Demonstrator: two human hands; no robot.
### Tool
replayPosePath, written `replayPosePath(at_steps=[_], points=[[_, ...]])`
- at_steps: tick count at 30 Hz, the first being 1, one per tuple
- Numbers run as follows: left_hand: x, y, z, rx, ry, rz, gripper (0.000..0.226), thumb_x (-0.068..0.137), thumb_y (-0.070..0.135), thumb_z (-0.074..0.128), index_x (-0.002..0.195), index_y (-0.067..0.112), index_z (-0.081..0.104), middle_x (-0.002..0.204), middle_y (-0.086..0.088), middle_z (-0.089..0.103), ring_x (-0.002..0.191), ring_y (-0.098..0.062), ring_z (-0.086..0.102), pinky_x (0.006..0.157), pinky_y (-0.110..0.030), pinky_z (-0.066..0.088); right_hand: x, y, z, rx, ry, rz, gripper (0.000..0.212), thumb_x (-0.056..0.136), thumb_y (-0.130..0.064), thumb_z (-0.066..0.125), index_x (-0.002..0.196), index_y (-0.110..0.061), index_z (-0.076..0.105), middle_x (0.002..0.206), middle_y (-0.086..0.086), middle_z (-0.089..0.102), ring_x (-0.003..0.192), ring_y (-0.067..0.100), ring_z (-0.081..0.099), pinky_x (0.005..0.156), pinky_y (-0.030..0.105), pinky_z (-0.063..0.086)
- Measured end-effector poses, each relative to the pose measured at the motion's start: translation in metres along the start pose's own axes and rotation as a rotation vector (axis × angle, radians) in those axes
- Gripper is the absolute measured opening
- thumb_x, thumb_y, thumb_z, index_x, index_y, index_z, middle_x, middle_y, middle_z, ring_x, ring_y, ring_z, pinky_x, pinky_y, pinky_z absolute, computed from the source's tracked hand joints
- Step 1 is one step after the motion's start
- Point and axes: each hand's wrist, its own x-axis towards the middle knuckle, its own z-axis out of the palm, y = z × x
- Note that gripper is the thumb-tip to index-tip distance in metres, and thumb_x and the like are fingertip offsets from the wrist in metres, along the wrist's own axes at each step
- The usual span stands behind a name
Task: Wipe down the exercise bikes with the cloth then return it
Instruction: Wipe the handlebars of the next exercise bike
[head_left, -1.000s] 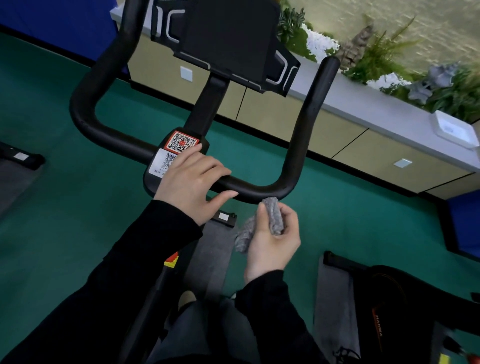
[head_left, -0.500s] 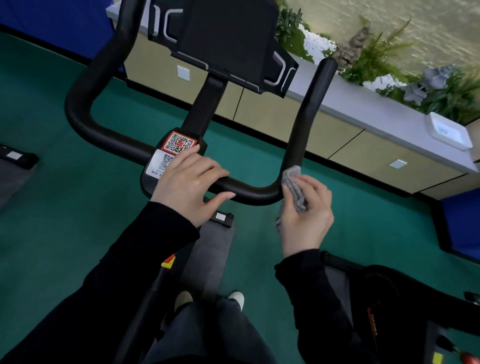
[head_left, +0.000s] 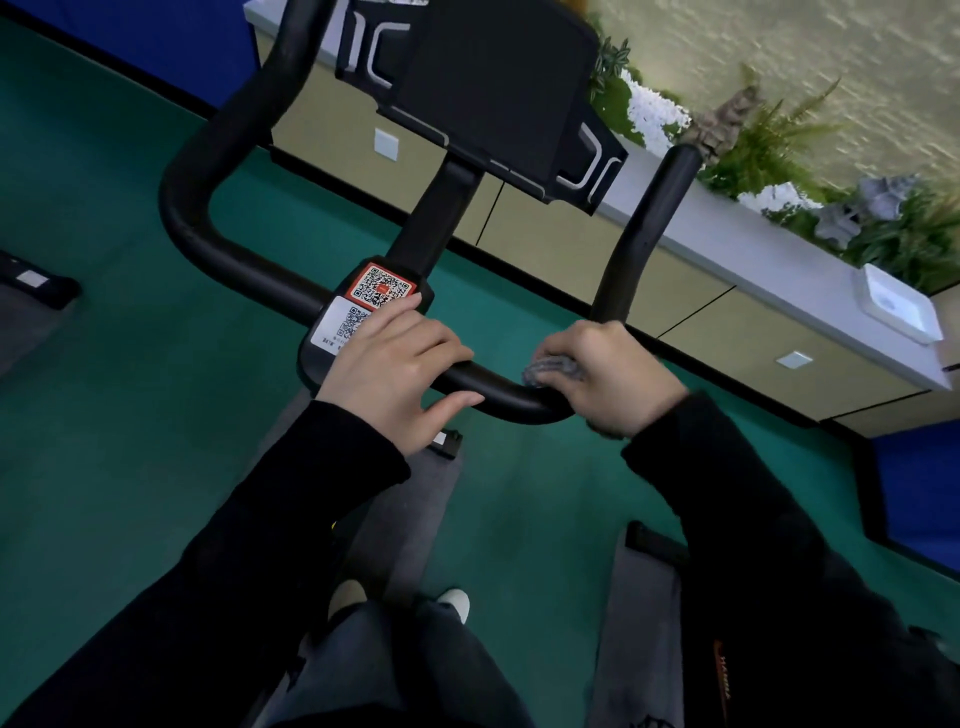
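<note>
The left hand (head_left: 395, 374) lies loosely across the middle of the handlebar (head_left: 218, 244). Its fingers are nearly straight and a little spread over the top, its thumb is stretched out along the near side of the tube, and it grasps nothing. The handlebar of the exercise bike is a smooth, matte black round tube bent into a wide U. Its left arm curves up and away to the left of that hand and runs out of the top of the frame.

Under the fingertips sits a black clamp plate with two square code stickers. The red-bordered sticker (head_left: 383, 286) lies just beyond the fingertips, and the white sticker (head_left: 345, 322) is partly covered by them. A flat black stem (head_left: 436, 218) rises beyond the hand to a dark rectangular console (head_left: 498, 88) with pale trim lines, its top cut off.

Just right of the left hand, across a short bare stretch of bar, the right hand (head_left: 613, 379) curls around the bar's right bend and presses the cloth (head_left: 553, 370) to it. The cloth is grey, nubbly and bunched. Only a small fold shows at the fingertips; the rest is hidden inside the fist. Beyond the right hand the bar's right arm rises to a rounded end.

Both sleeves are black. Below the right wrist, a second dark machine (head_left: 723, 675) is too shadowed and cropped to make out.
</note>
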Motion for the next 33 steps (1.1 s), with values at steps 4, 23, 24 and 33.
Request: replayPosePath(at_steps=[4,23,24,33], points=[[0.000,0.000,-0.001,-0.005,0.010,0.007,0.034,0.081,0.041,0.065,0.093,0.010,0.072,0.086,-0.003,0.068,0.081,-0.025,0.064,0.106,-0.036,0.031,0.031,-0.005,-0.012,-0.003,-0.312,0.026,0.014,0.090,-0.020,0.064,0.096,-0.009,0.071,0.091,0.009,0.071,0.085,0.019,0.062,0.079,0.027,0.050],[0.000,0.000,-0.001,-0.002,0.001,-0.027,0.035,0.080,0.042,0.066,0.093,0.011,0.073,0.087,-0.001,0.068,0.082,-0.023,0.065,0.108,-0.034,0.031,0.025,0.008,-0.027,-0.165,-0.315,-0.154,0.014,0.093,-0.016,0.057,0.097,-0.009,0.069,0.096,0.006,0.068,0.094,0.024,0.060,0.086,0.027,0.042],[0.000,0.000,-0.001,-0.004,-0.006,-0.032,0.036,0.081,0.043,0.064,0.094,0.011,0.073,0.088,-0.001,0.068,0.082,-0.023,0.065,0.108,-0.034,0.031,0.023,0.008,-0.027,-0.156,-0.300,-0.162,0.014,0.093,-0.015,0.057,0.097,-0.009,0.069,0.096,0.006,0.068,0.093,0.023,0.060,0.084,0.024,0.040],[0.002,0.012,-0.004,0.046,-0.045,-0.070,0.044,0.085,0.048,0.054,0.092,0.009,0.072,0.087,-0.003,0.068,0.084,-0.025,0.064,0.107,-0.039,0.031,0.007,0.023,-0.005,-0.143,-0.016,-0.182,0.016,0.091,-0.007,0.053,0.089,-0.010,0.069,0.089,0.004,0.068,0.094,0.024,0.055,0.091,0.036,0.039]])
